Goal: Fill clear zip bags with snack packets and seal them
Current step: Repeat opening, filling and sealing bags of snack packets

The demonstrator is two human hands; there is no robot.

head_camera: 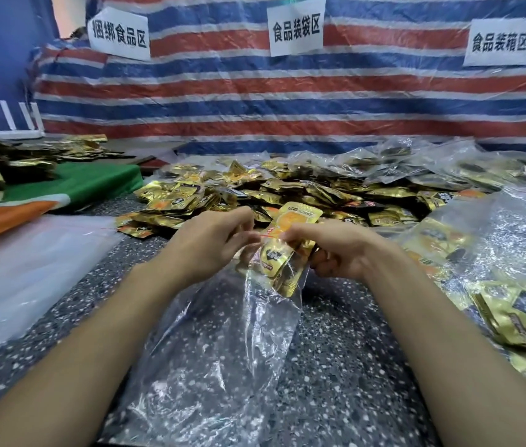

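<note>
A clear zip bag (219, 343) hangs from both hands over the speckled table, its mouth at the top. My left hand (210, 243) pinches the left side of the bag's mouth. My right hand (329, 250) grips a bunch of gold snack packets (279, 262) at the mouth; their lower ends are inside the bag. One yellow packet (297, 217) sticks up above the fingers. A big heap of loose gold packets (255, 195) lies just beyond the hands.
A stack of empty clear bags (19, 279) lies at the left. Filled bags (497, 285) pile up at the right and back right. Green and orange cloth (71, 191) with more packets sits far left. A striped tarp (287, 101) with paper signs forms the back wall.
</note>
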